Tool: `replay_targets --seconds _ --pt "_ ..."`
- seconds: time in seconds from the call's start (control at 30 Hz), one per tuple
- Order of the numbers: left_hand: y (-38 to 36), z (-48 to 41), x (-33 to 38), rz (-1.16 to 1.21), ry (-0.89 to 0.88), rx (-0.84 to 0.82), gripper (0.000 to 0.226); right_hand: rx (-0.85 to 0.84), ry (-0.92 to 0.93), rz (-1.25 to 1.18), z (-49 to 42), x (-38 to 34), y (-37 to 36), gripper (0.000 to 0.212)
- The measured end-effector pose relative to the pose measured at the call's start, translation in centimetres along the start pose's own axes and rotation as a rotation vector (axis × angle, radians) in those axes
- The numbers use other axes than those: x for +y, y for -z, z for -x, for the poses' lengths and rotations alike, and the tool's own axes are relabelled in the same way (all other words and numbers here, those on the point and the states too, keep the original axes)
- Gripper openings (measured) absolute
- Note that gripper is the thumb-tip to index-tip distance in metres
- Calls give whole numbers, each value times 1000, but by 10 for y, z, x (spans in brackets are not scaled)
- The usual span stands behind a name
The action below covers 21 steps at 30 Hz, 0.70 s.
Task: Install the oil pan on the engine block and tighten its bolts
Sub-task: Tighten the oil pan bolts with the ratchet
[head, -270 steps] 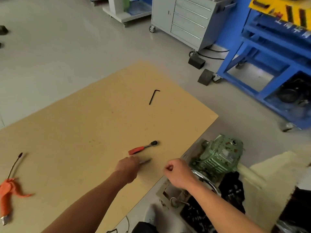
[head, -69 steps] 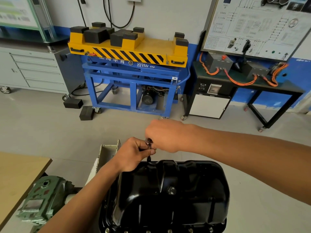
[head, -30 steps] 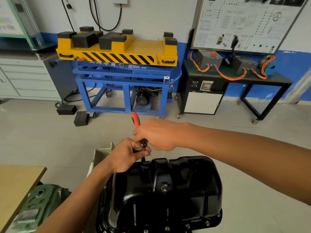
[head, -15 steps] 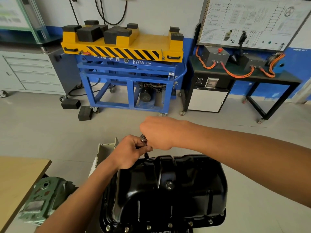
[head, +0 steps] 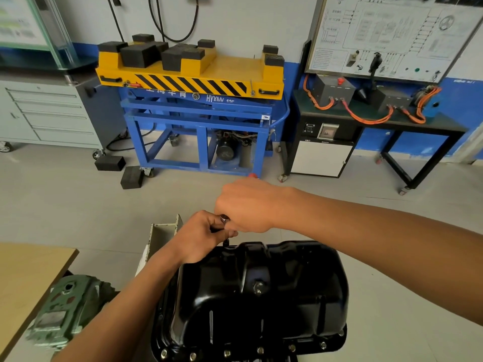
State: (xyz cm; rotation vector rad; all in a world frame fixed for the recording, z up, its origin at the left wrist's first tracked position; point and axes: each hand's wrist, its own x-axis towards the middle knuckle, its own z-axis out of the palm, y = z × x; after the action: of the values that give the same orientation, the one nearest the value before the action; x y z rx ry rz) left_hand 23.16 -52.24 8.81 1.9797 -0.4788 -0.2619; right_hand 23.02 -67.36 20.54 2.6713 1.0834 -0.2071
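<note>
Glossy black steel oil pan (head: pixel 261 296) seated, near-edge bolts (head: pixel 227 352) in — a far-rim bolt seemingly being tightened, left hand (head: pixel 201 236) pinching the chrome ratchet head (head: pixel 224 218), right hand (head: pixel 245 205) fisted round its red handle (head: pixel 252 175).

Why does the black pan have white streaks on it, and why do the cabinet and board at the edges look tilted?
Head view: the streaks are glare on the glossy black metal oil pan; the wide-angle lens bends the frame edges, so the grey drawer cabinet and white wiring-diagram board lean; the green cast housing at lower left looks soft.
</note>
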Motion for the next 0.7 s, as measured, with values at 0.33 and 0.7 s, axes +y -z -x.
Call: replay_targets --seconds 0.33,0.7 --pt "-1 2 0 -11 -32 -6 26 5 -121 -99 -1 -11 -1 39" --pt "2 -2 -1 3 20 14 10 59 78 17 -10 0 -9 17"
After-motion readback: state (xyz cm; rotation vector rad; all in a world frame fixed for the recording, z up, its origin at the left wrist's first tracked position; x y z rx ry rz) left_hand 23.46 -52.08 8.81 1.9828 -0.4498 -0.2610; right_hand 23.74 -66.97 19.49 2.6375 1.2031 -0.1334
